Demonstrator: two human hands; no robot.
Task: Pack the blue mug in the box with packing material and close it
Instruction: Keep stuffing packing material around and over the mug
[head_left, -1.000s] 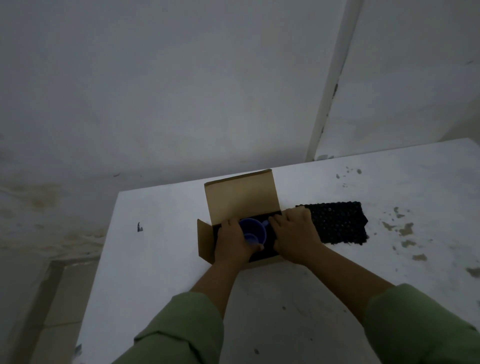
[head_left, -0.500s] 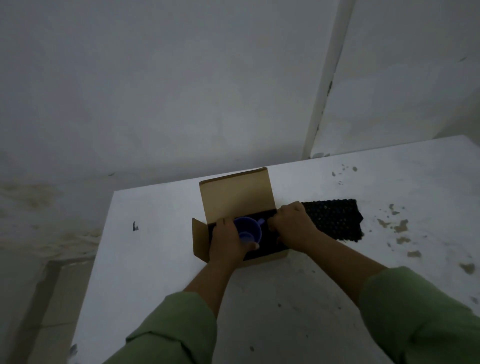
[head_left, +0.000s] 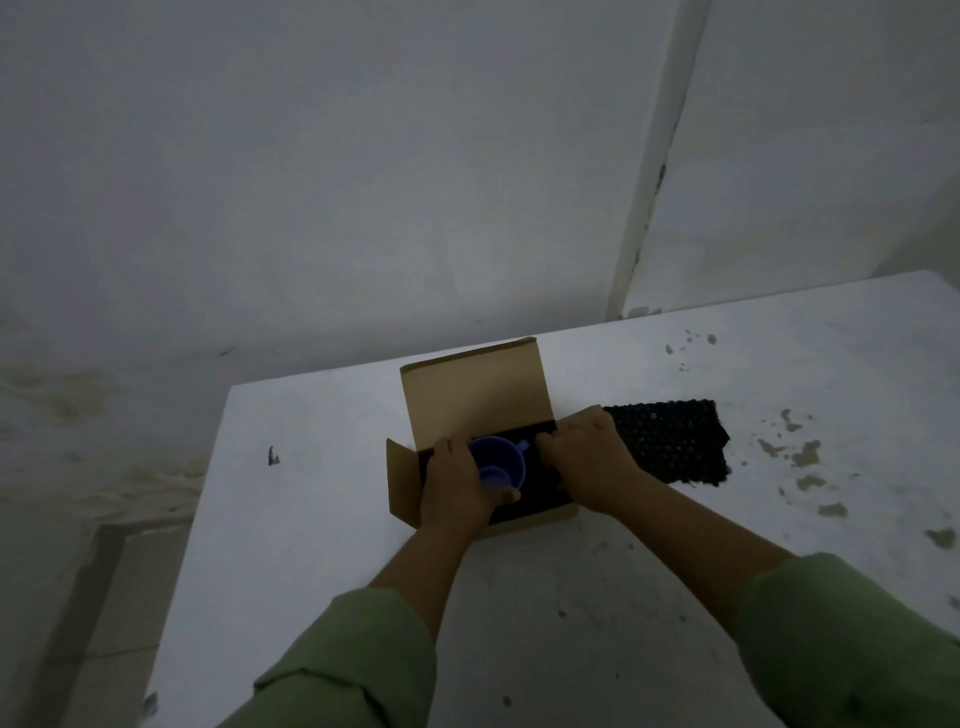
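A small brown cardboard box (head_left: 475, 389) stands on the white table (head_left: 322, 467), its lid flap upright at the back and a side flap out to the left. The blue mug (head_left: 501, 460) sits inside it on black packing material (head_left: 670, 441), which lines the box and trails out over its right side onto the table. My left hand (head_left: 457, 488) is wrapped around the mug's left side. My right hand (head_left: 592, 460) presses on the black sheet at the box's right edge, fingers curled on it.
The table's left edge drops to a tiled floor (head_left: 104, 597). A wall (head_left: 363, 182) rises just behind the table. Paint chips and stains (head_left: 805, 452) mark the tabletop to the right of the packing material.
The view has shifted slightly. My hands stay at the box; the left keeps hold of the mug and the right has slid a little along the black sheet.
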